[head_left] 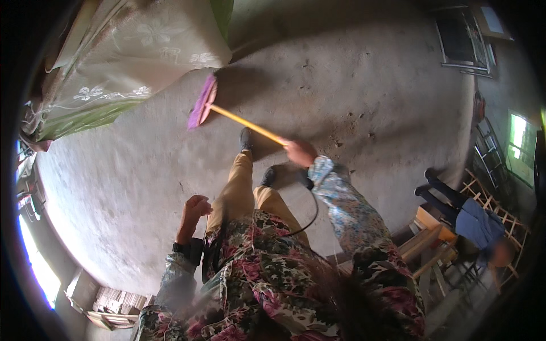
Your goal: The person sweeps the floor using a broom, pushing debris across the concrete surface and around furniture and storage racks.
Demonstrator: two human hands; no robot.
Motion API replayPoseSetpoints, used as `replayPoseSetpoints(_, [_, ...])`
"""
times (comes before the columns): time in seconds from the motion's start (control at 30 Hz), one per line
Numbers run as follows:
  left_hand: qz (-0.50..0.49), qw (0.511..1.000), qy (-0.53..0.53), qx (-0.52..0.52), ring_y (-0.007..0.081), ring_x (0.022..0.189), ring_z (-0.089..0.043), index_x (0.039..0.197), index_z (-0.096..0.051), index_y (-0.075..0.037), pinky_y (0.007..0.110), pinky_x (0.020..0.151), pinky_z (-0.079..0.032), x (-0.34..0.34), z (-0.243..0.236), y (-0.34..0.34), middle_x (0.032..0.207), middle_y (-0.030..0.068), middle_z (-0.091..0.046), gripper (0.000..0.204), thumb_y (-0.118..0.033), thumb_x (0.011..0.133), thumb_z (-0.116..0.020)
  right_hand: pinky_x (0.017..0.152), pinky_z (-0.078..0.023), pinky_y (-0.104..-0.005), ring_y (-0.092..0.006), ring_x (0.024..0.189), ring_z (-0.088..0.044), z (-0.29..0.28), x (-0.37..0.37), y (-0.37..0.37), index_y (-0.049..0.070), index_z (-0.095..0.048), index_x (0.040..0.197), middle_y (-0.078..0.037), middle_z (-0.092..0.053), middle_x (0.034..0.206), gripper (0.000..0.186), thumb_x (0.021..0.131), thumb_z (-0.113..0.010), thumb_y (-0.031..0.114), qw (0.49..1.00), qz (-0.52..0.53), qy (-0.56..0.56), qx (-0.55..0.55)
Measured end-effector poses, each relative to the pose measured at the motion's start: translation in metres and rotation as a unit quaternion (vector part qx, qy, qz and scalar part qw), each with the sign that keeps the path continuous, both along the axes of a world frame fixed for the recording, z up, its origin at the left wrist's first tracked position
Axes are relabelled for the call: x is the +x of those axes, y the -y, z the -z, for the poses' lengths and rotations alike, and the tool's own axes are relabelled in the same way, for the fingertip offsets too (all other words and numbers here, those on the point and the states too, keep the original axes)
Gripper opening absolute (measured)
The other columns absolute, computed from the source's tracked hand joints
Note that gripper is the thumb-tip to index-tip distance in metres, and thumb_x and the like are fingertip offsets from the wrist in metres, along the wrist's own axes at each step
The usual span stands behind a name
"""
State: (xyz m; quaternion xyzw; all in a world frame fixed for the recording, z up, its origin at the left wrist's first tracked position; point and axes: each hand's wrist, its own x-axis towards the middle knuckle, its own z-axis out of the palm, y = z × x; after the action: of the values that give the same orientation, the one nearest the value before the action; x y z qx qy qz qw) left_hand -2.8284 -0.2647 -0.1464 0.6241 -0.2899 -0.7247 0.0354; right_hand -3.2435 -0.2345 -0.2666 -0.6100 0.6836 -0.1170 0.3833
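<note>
My right hand (300, 152) is closed around the yellow handle of a broom (244, 121), near its visible end. Whether the handle carries on behind the hand is hidden. The broom's purple and pink head (203, 103) is out ahead and to the left, by the grey floor, beyond my left foot. My left hand (197, 207) hangs beside my left thigh, its fingers curled in, with nothing visible in it. A dark band circles that wrist.
A pale, flower-patterned cloth (142, 54) drapes down at the far left. Small dirt bits (340, 136) lie on the grey floor (318, 79) to the right. Another person (478, 224) is beside wooden pieces (429, 244) at the right. Framed panels (463, 42) stand at the far right.
</note>
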Motion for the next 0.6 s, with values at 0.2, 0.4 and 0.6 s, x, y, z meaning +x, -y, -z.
replayPoseSetpoints(0.2, [-0.036, 0.998, -0.010, 0.041, 0.0122, 0.065, -0.057, 0.093, -0.056, 0.002, 0.025, 0.059, -0.047, -0.016, 0.015, 0.030, 0.074, 0.0053, -0.060, 0.020, -0.015, 0.083, -0.055, 0.058, -0.045, -0.0429, -0.0341, 0.063, -0.057, -0.066, -0.167, -0.122, 0.015, -0.041, 0.131, -0.019, -0.060, 0.073, 0.047, 0.084, -0.047, 0.014, 0.982, 0.057, -0.098, 0.151])
replayPoseSetpoints(0.4, [0.006, 0.999, -0.040, -0.005, 0.0141, 0.068, -0.059, 0.097, -0.055, 0.002, 0.027, 0.063, -0.049, -0.035, 0.032, 0.067, 0.077, 0.0071, -0.061, 0.023, -0.017, 0.086, -0.054, 0.055, -0.047, -0.0458, -0.0336, 0.062, -0.059, -0.184, -0.238, -0.114, 0.014, -0.044, 0.127, -0.016, -0.061, 0.069, 0.043, 0.085, -0.049, 0.015, 0.932, 0.030, -0.321, 0.166])
replayPoseSetpoints(0.6, [-0.023, 0.999, -0.046, -0.003, 0.0135, 0.067, -0.058, 0.094, -0.055, 0.004, 0.027, 0.062, -0.047, -0.061, 0.013, 0.100, 0.074, 0.0062, -0.059, 0.024, -0.017, 0.083, -0.055, 0.051, -0.044, -0.0428, -0.0315, 0.057, -0.058, -0.226, -0.211, -0.030, 0.015, -0.046, 0.127, -0.016, -0.059, 0.066, 0.041, 0.086, -0.050, 0.017, 0.937, 0.054, -0.296, 0.178])
